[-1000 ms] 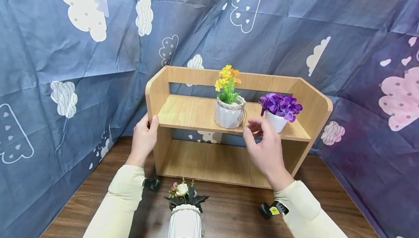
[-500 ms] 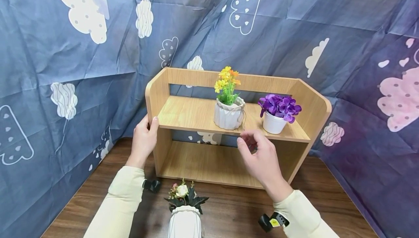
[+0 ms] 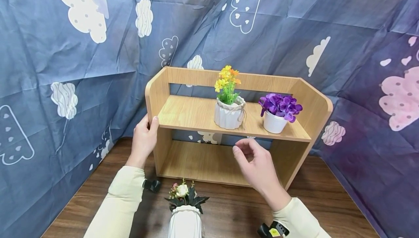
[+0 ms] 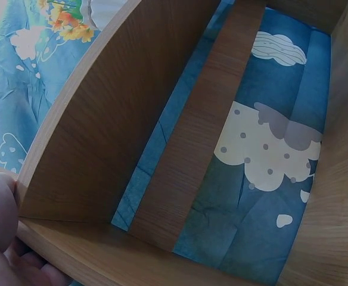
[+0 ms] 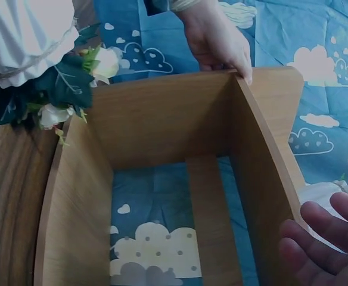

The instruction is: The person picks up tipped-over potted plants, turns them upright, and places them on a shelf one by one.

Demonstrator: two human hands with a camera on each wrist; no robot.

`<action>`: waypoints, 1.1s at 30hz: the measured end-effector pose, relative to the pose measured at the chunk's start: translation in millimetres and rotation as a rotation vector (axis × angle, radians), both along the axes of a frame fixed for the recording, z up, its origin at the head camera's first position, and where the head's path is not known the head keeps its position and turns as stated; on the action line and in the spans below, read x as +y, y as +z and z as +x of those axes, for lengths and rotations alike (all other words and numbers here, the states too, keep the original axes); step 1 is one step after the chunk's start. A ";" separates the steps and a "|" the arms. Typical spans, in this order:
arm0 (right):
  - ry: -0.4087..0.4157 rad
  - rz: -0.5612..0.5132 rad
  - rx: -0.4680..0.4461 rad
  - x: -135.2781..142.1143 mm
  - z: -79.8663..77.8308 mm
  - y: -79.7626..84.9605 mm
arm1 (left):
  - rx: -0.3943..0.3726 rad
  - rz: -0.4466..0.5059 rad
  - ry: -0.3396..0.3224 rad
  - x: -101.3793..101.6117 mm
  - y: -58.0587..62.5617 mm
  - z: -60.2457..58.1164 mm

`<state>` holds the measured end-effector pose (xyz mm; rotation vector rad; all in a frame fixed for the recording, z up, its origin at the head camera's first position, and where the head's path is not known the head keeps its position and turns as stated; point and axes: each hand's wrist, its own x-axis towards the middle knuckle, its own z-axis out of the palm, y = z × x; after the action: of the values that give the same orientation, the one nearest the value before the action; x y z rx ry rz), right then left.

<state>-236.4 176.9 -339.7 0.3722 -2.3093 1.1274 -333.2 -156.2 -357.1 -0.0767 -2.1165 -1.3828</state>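
Our left hand grips one end of the shelf on the table, our empty right hand curls loosely, and we judge the shelf stiff, heavyish, best held by both ends.

The two-tier shelf looks smooth wood, the tabletop at six o'clock grained wood, the backdrop at twelve o'clock creased matt cloth.
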 end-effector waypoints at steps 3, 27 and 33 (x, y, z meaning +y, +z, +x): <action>0.001 0.002 -0.009 -1.1 0.4 -3.5 | 0.000 0.001 -0.002 0.1 0.0 -0.1; 0.031 -0.014 -0.139 -11.2 5.5 -26.5 | -0.005 0.013 -0.014 0.3 0.0 0.9; 0.048 -0.015 -0.197 -15.0 7.7 -35.6 | -0.008 0.014 -0.013 0.8 1.0 0.2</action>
<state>-228.7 161.9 -375.3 0.3256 -2.4720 1.2541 -333.0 -155.5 -356.1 -0.0796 -2.1162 -1.4069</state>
